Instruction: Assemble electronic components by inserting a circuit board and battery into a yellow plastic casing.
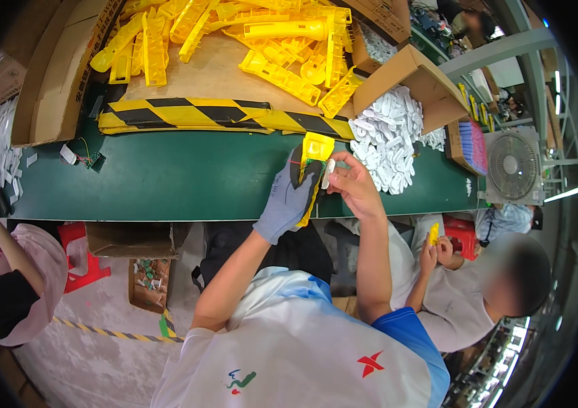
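My left hand (283, 202), in a grey glove with dark fingers, grips a long yellow plastic shell (317, 145) over the front edge of the bench. A bit of green shows inside the shell, too small to make out. My bare right hand (359, 191) pinches a small white oval plastic piece (328, 175) between thumb and fingers, right beside the shell. Past that hand lies a heap of similar white plastic pieces (387, 139), spilling from a tipped cardboard box (408, 78).
Yellow shells (282, 78) pile up behind a black-and-yellow striped barrier (187, 115) on the green bench (187, 180). A wired circuit board (96, 160) lies at left. One person (24, 279) sits left, another (466, 292) right. A fan (512, 163) stands at the right end.
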`<action>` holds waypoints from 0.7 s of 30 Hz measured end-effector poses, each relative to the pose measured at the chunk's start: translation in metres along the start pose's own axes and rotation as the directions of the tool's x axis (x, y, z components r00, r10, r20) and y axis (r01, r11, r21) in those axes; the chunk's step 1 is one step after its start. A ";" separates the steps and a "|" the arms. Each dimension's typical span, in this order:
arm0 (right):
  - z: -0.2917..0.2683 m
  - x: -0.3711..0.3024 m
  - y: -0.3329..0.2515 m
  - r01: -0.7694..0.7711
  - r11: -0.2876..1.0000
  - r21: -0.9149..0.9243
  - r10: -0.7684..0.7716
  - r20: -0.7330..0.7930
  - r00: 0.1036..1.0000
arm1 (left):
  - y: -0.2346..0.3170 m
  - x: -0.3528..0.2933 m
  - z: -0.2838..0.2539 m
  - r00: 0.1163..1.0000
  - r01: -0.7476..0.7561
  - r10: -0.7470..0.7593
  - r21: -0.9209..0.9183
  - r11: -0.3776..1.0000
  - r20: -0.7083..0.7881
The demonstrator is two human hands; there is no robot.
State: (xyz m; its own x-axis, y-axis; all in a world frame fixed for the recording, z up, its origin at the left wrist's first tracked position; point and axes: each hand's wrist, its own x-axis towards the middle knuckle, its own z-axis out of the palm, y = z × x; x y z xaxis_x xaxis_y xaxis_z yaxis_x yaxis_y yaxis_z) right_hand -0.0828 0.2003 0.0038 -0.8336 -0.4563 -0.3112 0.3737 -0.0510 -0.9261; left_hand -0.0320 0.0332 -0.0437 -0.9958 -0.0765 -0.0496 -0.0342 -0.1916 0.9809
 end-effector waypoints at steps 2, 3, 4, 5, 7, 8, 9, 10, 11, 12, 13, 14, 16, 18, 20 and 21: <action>-0.001 -0.002 0.004 0.006 1.000 -0.026 -0.006 0.001 1.000 | 0.000 -0.001 0.000 1.000 -0.011 0.011 -0.038 0.999 0.007; 0.000 -0.003 0.006 0.011 0.999 -0.049 -0.011 0.000 1.000 | 0.003 -0.002 0.000 1.000 -0.018 0.020 -0.075 0.997 0.017; 0.000 -0.002 0.007 0.012 0.999 -0.048 -0.012 -0.001 1.000 | 0.005 -0.001 -0.001 1.000 -0.019 0.020 -0.074 0.997 0.018; 0.000 -0.002 0.009 0.035 0.997 -0.067 -0.036 -0.023 0.999 | 0.008 -0.001 -0.002 0.999 0.027 -0.025 -0.059 0.998 0.037; 0.002 -0.002 0.011 0.057 0.995 -0.085 -0.061 -0.044 0.997 | 0.011 -0.002 -0.003 0.996 0.073 -0.070 -0.041 0.997 0.054; 0.002 -0.003 0.013 0.059 0.995 -0.081 -0.064 -0.065 0.996 | 0.011 -0.003 -0.002 0.998 0.050 -0.048 -0.051 0.997 0.048; 0.004 -0.002 0.012 0.062 0.995 -0.077 -0.068 -0.083 0.994 | 0.012 -0.003 -0.002 0.999 0.026 -0.023 -0.060 0.998 0.040; 0.008 -0.002 0.012 0.063 0.995 -0.077 -0.070 -0.081 0.994 | 0.006 -0.003 -0.002 0.999 0.024 -0.021 -0.060 0.998 0.038; 0.012 -0.003 0.012 0.111 0.987 -0.119 -0.124 -0.102 0.987 | -0.006 -0.003 -0.001 0.999 -0.031 0.031 0.009 0.999 0.018; 0.015 -0.003 0.012 0.159 0.974 -0.160 -0.180 -0.126 0.975 | -0.006 -0.002 0.000 0.996 -0.085 0.084 0.077 0.993 0.007; 0.017 -0.004 0.014 0.162 0.974 -0.160 -0.184 -0.130 0.974 | -0.007 -0.004 0.001 0.996 -0.087 0.086 0.078 0.993 0.012; 0.018 -0.005 0.015 0.169 0.976 -0.139 -0.186 -0.126 0.974 | -0.007 -0.007 0.002 0.995 -0.092 0.094 0.097 0.991 -0.014; 0.015 -0.004 0.024 0.191 0.974 -0.121 -0.204 -0.104 0.973 | 0.007 -0.009 0.000 0.994 -0.099 0.104 0.121 0.988 -0.029; 0.016 -0.006 0.029 0.199 0.972 -0.121 -0.214 -0.126 0.969 | 0.021 -0.009 -0.002 0.976 -0.209 0.213 0.079 0.975 -0.043; 0.021 -0.009 0.033 0.342 0.933 -0.114 -0.353 -0.093 0.931 | 0.019 -0.008 0.003 0.953 -0.283 0.294 0.141 0.949 -0.067; 0.025 -0.011 0.032 0.346 0.932 -0.110 -0.357 -0.101 0.929 | 0.016 -0.008 0.005 0.924 -0.348 0.371 0.197 0.916 -0.091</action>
State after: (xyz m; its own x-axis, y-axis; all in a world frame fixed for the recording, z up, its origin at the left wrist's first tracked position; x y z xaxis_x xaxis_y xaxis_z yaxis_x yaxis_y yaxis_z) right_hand -0.0518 0.1811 -0.0169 -0.9487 -0.3156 0.0198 0.0150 -0.1074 -0.9941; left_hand -0.0251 0.0359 -0.0265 -0.9252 -0.2312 0.3009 0.2990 0.0438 0.9532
